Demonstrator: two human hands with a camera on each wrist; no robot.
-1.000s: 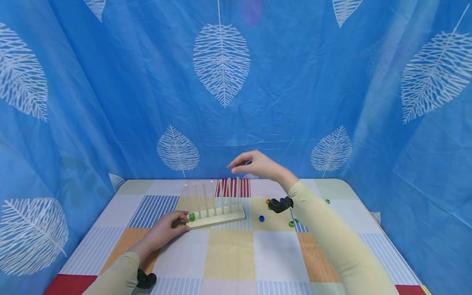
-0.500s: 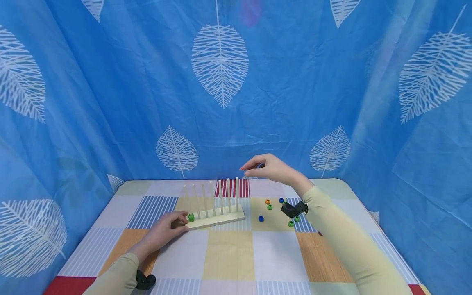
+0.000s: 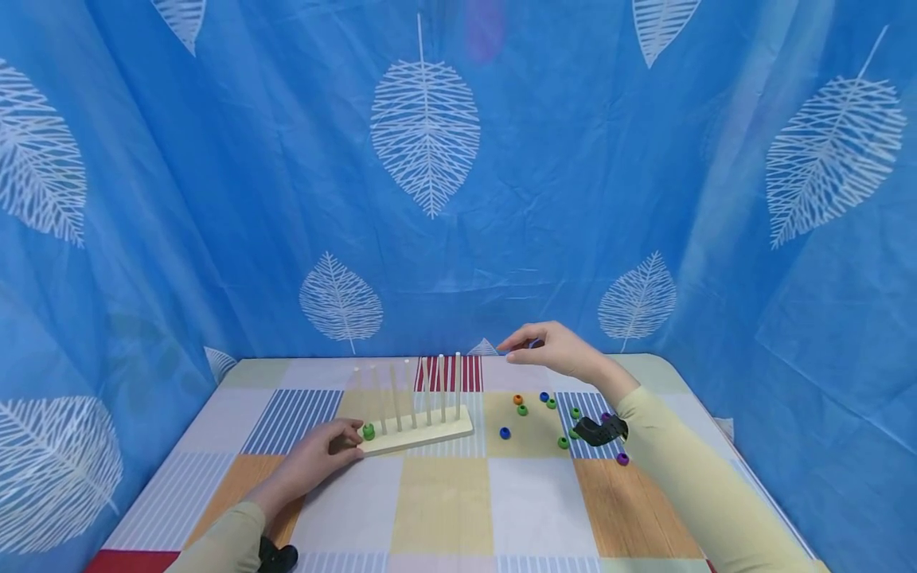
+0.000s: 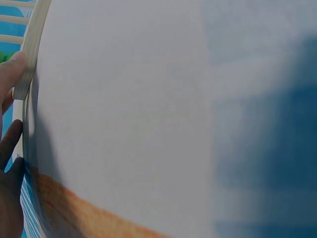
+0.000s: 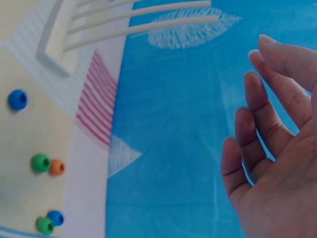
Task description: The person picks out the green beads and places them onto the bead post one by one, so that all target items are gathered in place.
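A pale wooden peg board (image 3: 430,432) with several upright pegs stands left of the middle of the table. Green beads (image 3: 368,431) sit low on its leftmost peg; how many is unclear. My left hand (image 3: 315,458) pinches the board's left end, the thumb (image 4: 15,67) against the front edge in the left wrist view. My right hand (image 3: 555,350) hovers above the table, right of the pegs. Its fingers (image 5: 255,89) are loosely bent, and the right wrist view shows nothing between them and the thumb.
Loose beads lie right of the board: a blue bead (image 3: 505,433), an orange bead (image 3: 518,399), several green beads (image 3: 563,442) and a purple bead (image 3: 622,459). A blue curtain (image 3: 501,199) hangs behind the checked tablecloth (image 3: 444,501).
My right hand has moved right and a little down, away from above the pegs, uncovering more beads. My left hand stays on the board's end. The view has tilted slightly.
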